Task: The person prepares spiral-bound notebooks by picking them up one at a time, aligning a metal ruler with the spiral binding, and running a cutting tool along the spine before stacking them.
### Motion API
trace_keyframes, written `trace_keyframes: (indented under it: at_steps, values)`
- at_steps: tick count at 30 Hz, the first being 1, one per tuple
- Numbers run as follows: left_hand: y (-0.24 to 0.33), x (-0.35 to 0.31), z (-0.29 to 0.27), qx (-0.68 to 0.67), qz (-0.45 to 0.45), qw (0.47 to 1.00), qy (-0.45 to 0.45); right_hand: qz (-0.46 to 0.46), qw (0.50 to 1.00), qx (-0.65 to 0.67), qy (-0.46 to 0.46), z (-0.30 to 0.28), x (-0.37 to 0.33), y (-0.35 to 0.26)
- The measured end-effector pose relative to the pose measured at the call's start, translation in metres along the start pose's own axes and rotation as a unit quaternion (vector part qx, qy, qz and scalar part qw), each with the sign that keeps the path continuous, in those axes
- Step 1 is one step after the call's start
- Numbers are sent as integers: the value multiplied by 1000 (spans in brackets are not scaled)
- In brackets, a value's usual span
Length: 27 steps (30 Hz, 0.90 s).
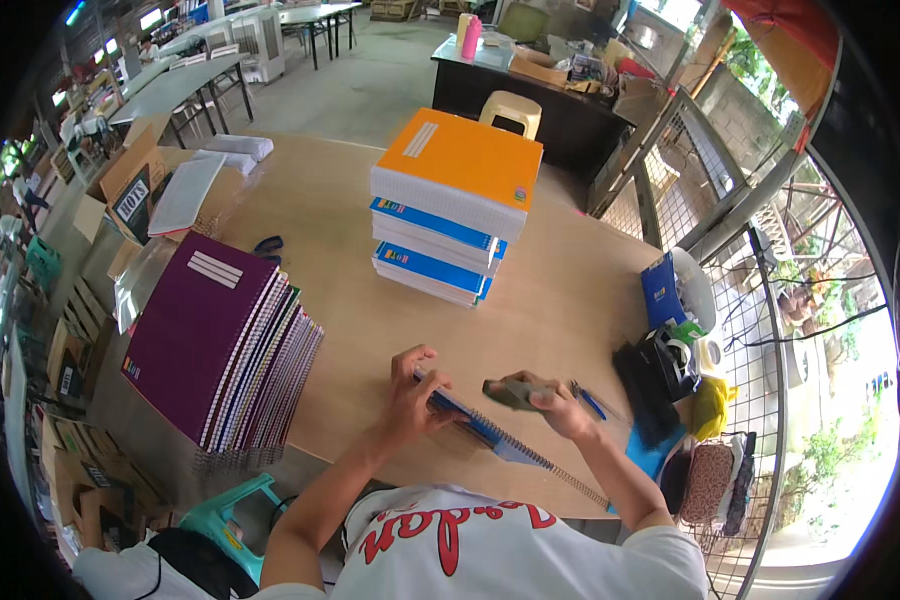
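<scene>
My left hand (417, 398) grips the far end of a blue spiral notebook (483, 432) near the table's front edge, its fingers wrapped round it. A long dark wire coil (555, 468) runs along the notebook toward the lower right, close to my body. Above the notebook my right hand (560, 408) is closed on a small dark grey-green object (513, 394) whose kind I cannot make out. Just right of that hand lie blue pens (590, 402). A tall stack of purple-topped spiral notebooks (205, 330) stands to the left.
Ahead rises a stack of orange- and blue-covered paper blocks (455, 165). Dark blue scissors (268, 246) lie beside the purple stack. A black pouch (645, 392), a white bin (692, 285) and a yellow bag (711, 407) crowd the right edge, near wire mesh. An open carton (135, 195) stands far left.
</scene>
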State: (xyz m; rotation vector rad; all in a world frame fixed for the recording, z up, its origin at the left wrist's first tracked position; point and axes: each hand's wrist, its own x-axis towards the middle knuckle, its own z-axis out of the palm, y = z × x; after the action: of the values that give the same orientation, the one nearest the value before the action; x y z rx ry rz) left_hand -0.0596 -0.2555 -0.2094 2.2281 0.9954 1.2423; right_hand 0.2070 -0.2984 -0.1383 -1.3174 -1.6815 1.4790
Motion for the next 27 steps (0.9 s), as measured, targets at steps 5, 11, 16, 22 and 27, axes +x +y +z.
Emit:
trace_keyframes:
  at_steps: [5, 11, 16, 22, 27]
  values:
    - [3, 4, 2, -34, 17, 999, 4, 31, 982, -187, 1, 8, 12, 19]
    - [7, 7, -3, -58, 7, 998, -6, -40, 985, -170, 7, 26, 6, 10]
    - [6, 7, -8, -30, 0, 999, -44, 7, 990, -141, 19, 32, 8, 8]
    - [9, 12, -8, -17, 3, 999, -43, -112, 993, -31, 32, 33, 8, 11]
    - [-5, 22, -14, -85, 16, 996, 35, -4, 970, -243, -8, 24, 26, 13]
